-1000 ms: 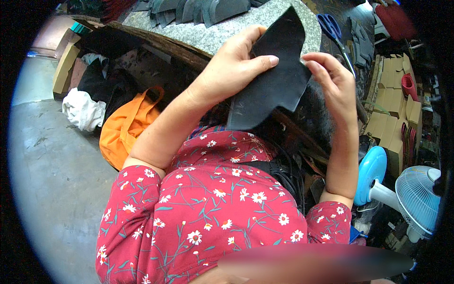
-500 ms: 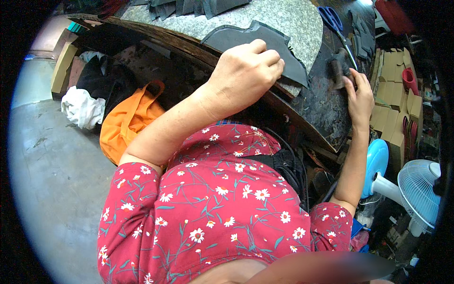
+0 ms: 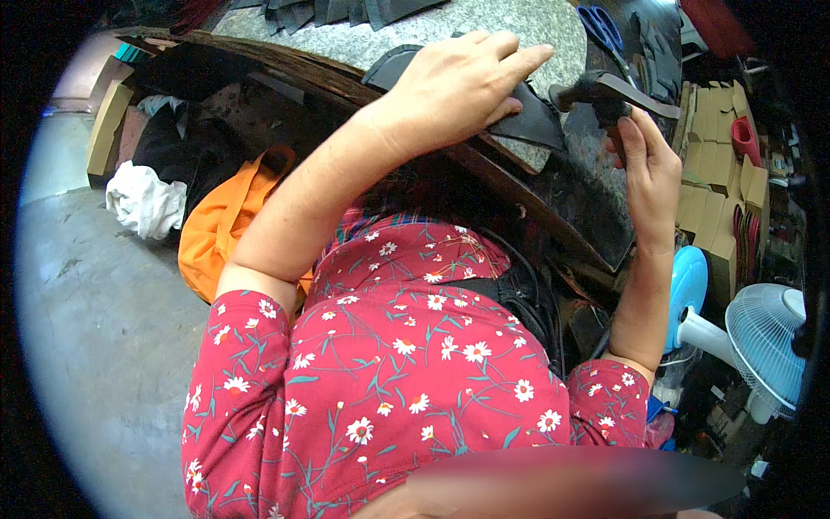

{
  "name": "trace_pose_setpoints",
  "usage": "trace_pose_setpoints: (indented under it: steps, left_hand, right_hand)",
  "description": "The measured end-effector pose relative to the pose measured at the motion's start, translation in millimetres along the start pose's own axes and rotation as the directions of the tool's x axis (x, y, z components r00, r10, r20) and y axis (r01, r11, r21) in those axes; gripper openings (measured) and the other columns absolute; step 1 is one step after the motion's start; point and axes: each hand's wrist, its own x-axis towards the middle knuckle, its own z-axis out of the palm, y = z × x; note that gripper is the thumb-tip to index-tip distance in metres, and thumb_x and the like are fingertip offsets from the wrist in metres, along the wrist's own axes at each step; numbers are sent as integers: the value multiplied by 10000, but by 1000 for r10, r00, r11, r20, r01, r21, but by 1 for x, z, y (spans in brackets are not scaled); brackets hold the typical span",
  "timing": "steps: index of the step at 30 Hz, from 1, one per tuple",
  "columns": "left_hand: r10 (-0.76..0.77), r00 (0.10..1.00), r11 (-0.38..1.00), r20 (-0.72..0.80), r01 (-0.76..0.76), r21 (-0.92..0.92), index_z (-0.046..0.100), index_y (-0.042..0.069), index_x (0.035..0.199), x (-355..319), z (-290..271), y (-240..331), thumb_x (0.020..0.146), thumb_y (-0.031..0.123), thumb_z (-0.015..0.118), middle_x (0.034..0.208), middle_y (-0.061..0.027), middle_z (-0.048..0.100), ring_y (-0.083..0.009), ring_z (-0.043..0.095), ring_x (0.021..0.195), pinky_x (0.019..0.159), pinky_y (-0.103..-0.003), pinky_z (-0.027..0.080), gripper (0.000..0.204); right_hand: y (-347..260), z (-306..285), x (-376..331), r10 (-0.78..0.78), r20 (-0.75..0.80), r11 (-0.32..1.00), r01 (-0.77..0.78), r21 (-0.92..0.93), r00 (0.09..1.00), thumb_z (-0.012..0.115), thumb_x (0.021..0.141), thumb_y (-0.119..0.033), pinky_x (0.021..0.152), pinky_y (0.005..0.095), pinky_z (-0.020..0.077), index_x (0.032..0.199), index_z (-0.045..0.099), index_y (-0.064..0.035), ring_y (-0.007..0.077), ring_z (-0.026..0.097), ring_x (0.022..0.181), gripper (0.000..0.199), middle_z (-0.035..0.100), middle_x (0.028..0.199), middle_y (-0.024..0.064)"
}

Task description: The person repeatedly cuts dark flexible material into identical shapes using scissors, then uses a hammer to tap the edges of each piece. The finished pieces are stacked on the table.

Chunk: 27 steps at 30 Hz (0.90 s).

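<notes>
A curved, flat piece of black leather-like sheet (image 3: pixel 534 124) lies along the near edge of a speckled grey stone slab (image 3: pixel 553 35). Over the piece rests my left hand (image 3: pixel 456 86), its fingers stretched out and apart, covering the middle. Whether those fingertips press on the piece I cannot tell. To the right, my right hand (image 3: pixel 648 164) is closed round the short dark handle of a hammer (image 3: pixel 596 89). The hammer's long curved head is raised above the bench, just right of the slab.
Blue-handled scissors (image 3: pixel 603 30) lie beyond the hammer, beside dark strips (image 3: pixel 657 60). More black cut pieces (image 3: pixel 346 12) sit at the slab's far side. Cardboard boxes (image 3: pixel 713 130) and a blue-and-white fan (image 3: pixel 765 337) stand at right; an orange bag (image 3: pixel 220 229) hangs at left.
My right hand has lifted the hammer from low over the bench, its head now turned across. The fingers of my left hand have gone from curled to stretched out.
</notes>
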Motion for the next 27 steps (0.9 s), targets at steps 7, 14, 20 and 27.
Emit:
trace_pose_setpoints:
  steps: [7,14,20,27]
  left_hand:
    - [65,986,993,151,-49,-108,632,77,1024,3,5,-15,840,270,697,1058,-138,591,-353,531,1054,907,-456,462,274]
    - [-59,969,995,238,75,-60,624,75,1038,1,5,-11,850,273,693,1034,-137,586,-354,532,1049,909,-449,456,282]
    - [-53,997,991,49,47,125,689,228,1030,-2,7,-3,774,392,745,988,-7,601,-231,564,1008,847,-401,458,309]
    - [-83,995,995,46,81,51,633,148,1074,-7,12,-3,756,369,770,1016,-78,588,-303,560,1015,847,-423,466,410]
  right_hand:
    - [-13,-4,1,-95,-165,989,112,97,982,578,1017,-299,629,245,473,1198,664,-41,65,572,720,326,656,840,20]
    - [-9,5,3,-40,8,984,41,-176,999,578,1020,-289,593,237,454,1238,651,-21,61,551,698,352,650,830,4]
    - [-4,13,12,-112,-46,969,99,-227,993,605,981,-376,640,320,512,1139,682,-126,215,663,672,306,706,821,95]
    - [-12,14,20,-129,-136,992,126,-29,982,605,990,-335,600,279,469,1155,671,-71,155,600,670,318,656,768,50]
